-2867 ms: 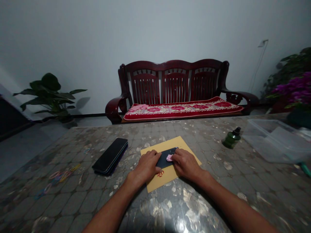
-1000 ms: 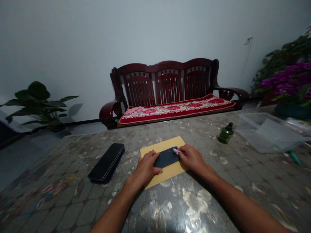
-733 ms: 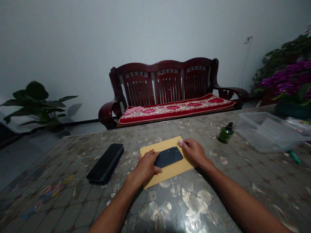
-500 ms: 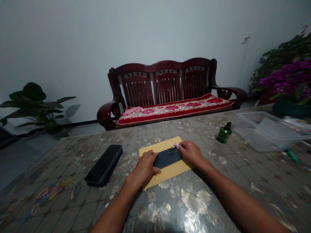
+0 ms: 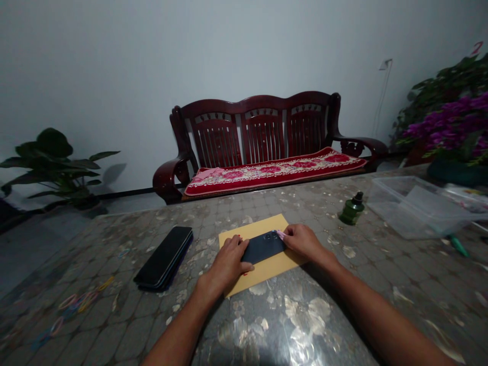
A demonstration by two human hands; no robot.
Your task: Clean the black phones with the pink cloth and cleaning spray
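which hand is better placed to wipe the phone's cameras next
Probably the right hand: it pinches the pink cloth at the camera end of the phone, while the left hand lies at the opposite end, seemingly steadying it.

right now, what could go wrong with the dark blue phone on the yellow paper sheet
The yellow paper sheet might slide on the glossy patterned table if the right hand presses the crumpled pink scrap sideways.
The dark blue phone might turn if the left hand eases its grip on the left end.
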